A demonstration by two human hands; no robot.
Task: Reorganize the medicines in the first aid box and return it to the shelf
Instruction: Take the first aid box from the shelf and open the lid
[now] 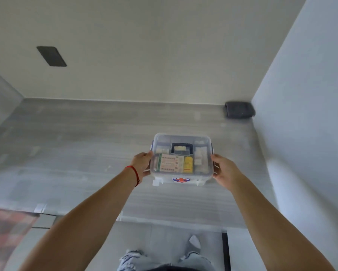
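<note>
A clear plastic first aid box (181, 178) with a dark handle on its lid and a red cross sticker on the front sits on the grey shelf surface (86, 145). Its lid is closed. Through the lid I see medicine cartons, a yellow bottle and white packets. My left hand (142, 163), with a red string on the wrist, grips the box's left side. My right hand (223, 170) grips its right side. Both arms are stretched forward.
A folded dark grey cloth (239, 110) lies in the shelf's back right corner. A dark rectangular plate (51, 56) is on the back wall. White walls close the recess at the right and left. A checked red cloth (6, 233) is at the lower left.
</note>
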